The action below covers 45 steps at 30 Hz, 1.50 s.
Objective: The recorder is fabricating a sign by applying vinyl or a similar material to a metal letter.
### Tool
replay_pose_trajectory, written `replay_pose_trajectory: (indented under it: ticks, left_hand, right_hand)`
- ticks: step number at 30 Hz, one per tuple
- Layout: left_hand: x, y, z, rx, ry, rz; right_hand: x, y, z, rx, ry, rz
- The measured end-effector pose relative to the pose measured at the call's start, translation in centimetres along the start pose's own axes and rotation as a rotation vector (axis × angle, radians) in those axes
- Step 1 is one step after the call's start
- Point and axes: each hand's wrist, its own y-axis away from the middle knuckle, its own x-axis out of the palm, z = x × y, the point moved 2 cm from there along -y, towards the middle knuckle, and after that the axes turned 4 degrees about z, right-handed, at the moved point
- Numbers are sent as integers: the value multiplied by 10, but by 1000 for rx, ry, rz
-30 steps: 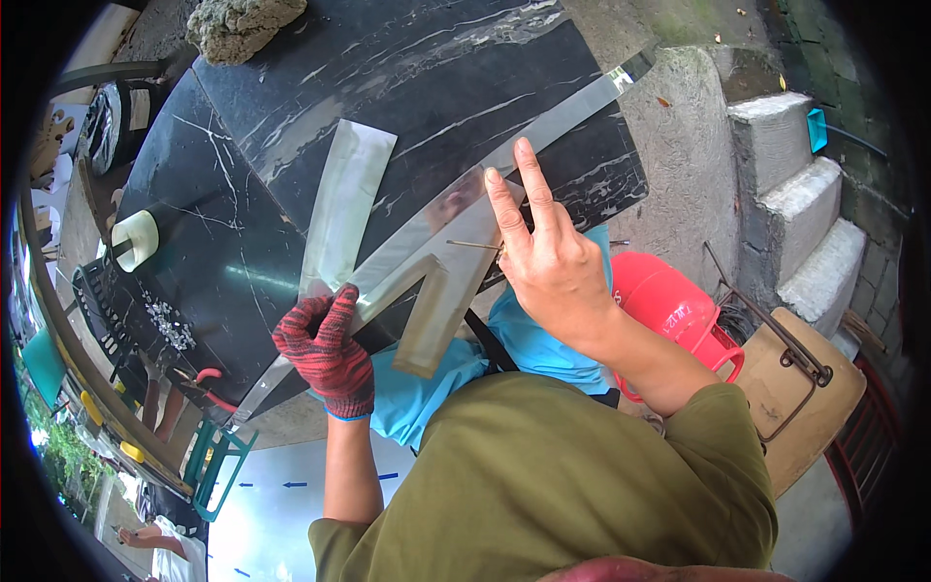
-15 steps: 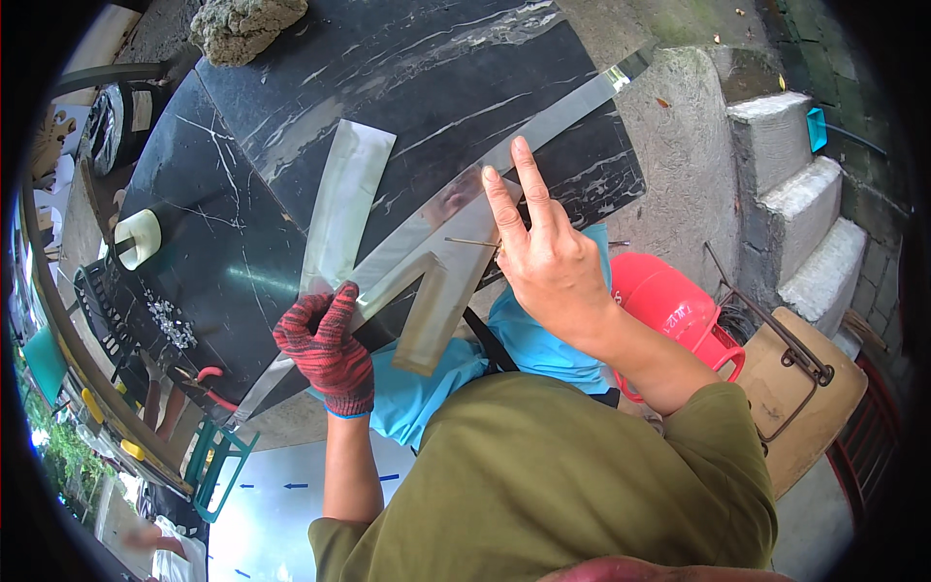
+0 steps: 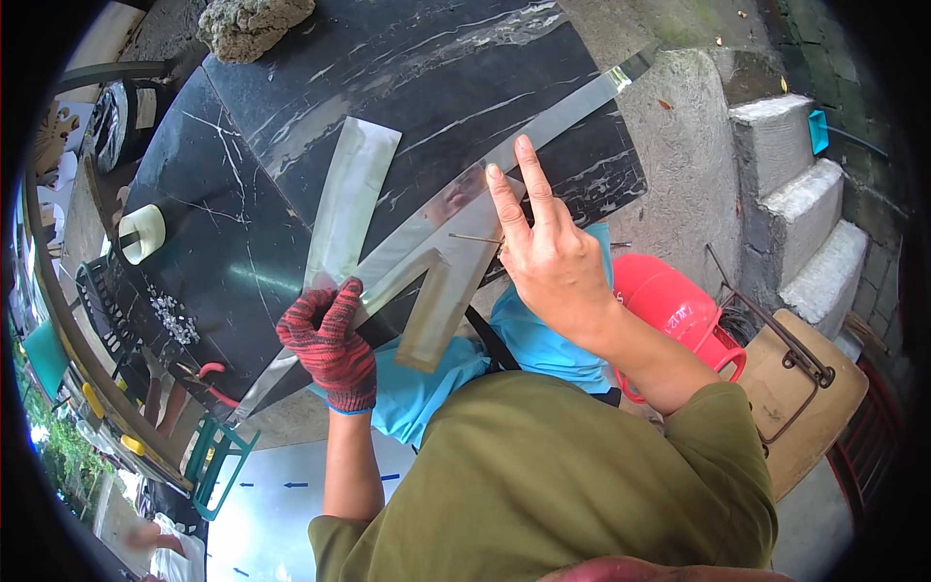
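A shiny metal N-shaped piece (image 3: 354, 194) lies on the black marbled table, its lower leg reaching over my lap. Along its diagonal runs a long, narrow metal strip (image 3: 572, 114), which extends past both ends of the N. My left hand (image 3: 330, 344), in a red and black striped glove, is closed on the strip near the N's lower left corner. My bare right hand (image 3: 553, 257) has index and middle fingers stretched along the strip. Its other fingers curl round a thin metal rod (image 3: 473, 239), whose ends stick out on both sides; its kind is unclear.
A rough stone (image 3: 252, 27) sits at the table's far edge. At the left are a white roll (image 3: 144, 236), small shiny bits (image 3: 173, 316) and red-handled pliers (image 3: 215, 386). A red helmet-like container (image 3: 669, 306), a wooden chair (image 3: 815, 388) and concrete steps (image 3: 810, 199) stand at the right.
The N-shaped piece and both hands have shifted very slightly to the right in the picture. The grips look the same.
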Motion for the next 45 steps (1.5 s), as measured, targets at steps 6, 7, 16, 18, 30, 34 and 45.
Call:
replay_pose_trajectory:
  ticks: [6, 7, 16, 18, 30, 34, 45]
  left_hand:
    - [-7, 0, -3, 56, -87, 17]
    - [-6, -2, -2, 55, -94, 10]
    - [0, -4, 6, 40, 32, -47]
    - [-1, -5, 7, 37, 57, -45]
    - [-8, -6, 3, 22, 85, 55]
    - [-6, -6, 3, 27, 55, 17]
    - [-5, -4, 6, 93, 23, 17]
  right_hand:
    - [0, 0, 2, 26, -60, -14]
    - [-1, -1, 1, 20, -36, -28]
    - [1, -3, 2, -4, -4, 3]
    - [-1, -4, 4, 5, -23, 15]
    - [-29, 1, 31, 66, -209, 58]
    - [-45, 2, 75, 70, -411, 135]
    - [-5, 1, 112, 131, -658, 262]
